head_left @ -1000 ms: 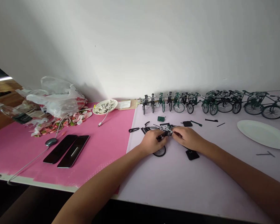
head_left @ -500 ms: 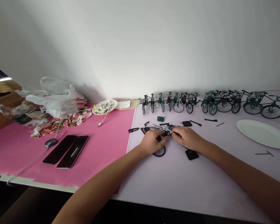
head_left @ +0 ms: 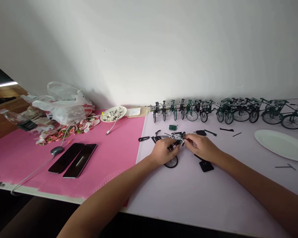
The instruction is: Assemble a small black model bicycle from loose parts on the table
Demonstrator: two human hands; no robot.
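At the frame's middle the left hand (head_left: pixel 162 151) is gripping the half-built model bicycle (head_left: pixel 176 140) just over the lilac mat (head_left: pixel 188 193) while the right hand (head_left: pixel 201 147) is pinching its silver end, seemingly fitting a part, which is asking for steady alignment.

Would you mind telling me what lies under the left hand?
A black spoked wheel pokes out below the left hand, and small bicycle parts show between it and the right hand. Whatever joins them is covered by the hand.

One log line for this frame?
left hand: grips small black-and-silver model bicycle | right hand: pinches it | white oval plate: far right
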